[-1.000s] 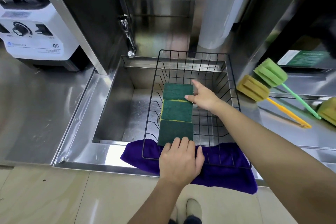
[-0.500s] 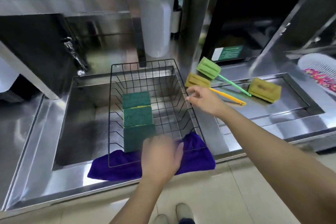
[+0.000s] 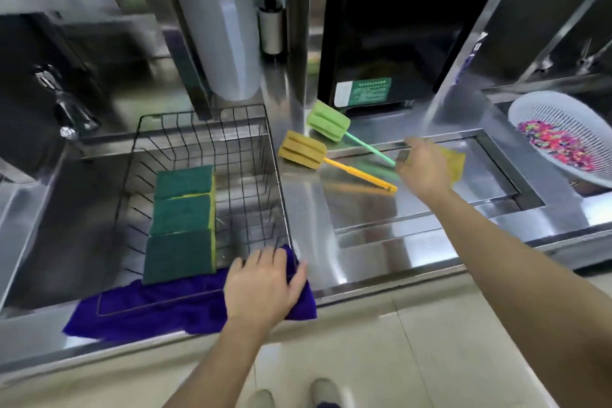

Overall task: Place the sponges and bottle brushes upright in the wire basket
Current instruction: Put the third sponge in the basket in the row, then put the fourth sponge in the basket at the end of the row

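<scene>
Steel counter [image 3: 364,242]: right hand [image 3: 422,169] over sponge [image 3: 455,161] (blurred).

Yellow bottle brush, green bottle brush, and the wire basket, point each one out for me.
yellow bottle brush [image 3: 302,152], head view, on its sponge head
green bottle brush [image 3: 328,121], head view, on its sponge head
wire basket [image 3: 281,189], head view, on its right rim

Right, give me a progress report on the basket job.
Done: three green sponges stand in the wire basket. In hand: right hand reaches the yellow sponge; left hand rests at the basket's corner. Left: that sponge, green brush, yellow brush.
</scene>
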A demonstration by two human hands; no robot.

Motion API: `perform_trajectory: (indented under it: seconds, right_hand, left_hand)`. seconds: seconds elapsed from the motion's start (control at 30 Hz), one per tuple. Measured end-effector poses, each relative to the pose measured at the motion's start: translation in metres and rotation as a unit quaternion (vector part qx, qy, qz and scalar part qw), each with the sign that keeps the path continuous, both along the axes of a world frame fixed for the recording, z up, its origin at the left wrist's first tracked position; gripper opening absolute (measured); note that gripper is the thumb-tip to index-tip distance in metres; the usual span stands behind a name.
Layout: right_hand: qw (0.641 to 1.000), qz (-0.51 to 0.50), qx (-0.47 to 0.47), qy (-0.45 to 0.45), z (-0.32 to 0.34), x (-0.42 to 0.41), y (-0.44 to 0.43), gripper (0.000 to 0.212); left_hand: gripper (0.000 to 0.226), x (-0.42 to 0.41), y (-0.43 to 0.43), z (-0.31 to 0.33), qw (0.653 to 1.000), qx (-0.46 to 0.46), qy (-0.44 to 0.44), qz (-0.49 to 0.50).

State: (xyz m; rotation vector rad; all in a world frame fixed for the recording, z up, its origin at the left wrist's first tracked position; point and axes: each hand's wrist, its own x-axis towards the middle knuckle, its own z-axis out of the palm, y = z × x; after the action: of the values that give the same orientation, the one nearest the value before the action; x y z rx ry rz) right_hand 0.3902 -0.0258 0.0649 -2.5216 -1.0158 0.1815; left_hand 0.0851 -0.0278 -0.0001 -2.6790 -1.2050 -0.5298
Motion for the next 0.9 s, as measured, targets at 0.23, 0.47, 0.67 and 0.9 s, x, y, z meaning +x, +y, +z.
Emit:
perform_trajectory:
  seconds: [0.23, 0.47, 0.67, 0.9]
  right_hand:
    - [0.984, -0.017, -0.179, -0.018, -0.019, 0.056, -0.018, 0.083]
    - [0.964, -0.033, -0.250, -0.080, -0.030, 0.075, -0.026, 0.071]
    - [0.981, -0.095, -0.169, -0.004, -0.019, 0.067, -0.021, 0.075]
    - [0.976, -0.071, 0.162, 0.124, 0.045, 0.008, 0.021, 0.055]
  left_hand:
    - [0.047, 0.004, -0.006, -0.006, 0.999, 0.021, -0.019, 0.027]
    - [0.048, 0.004, -0.007, -0.008, 0.999, 0.020, -0.024, 0.040]
    - [0.047, 0.003, -0.006, -0.008, 0.998, 0.022, -0.029, 0.045]
    - [0.050, 0.002, -0.007, -0.005, 0.998, 0.000, -0.036, 0.056]
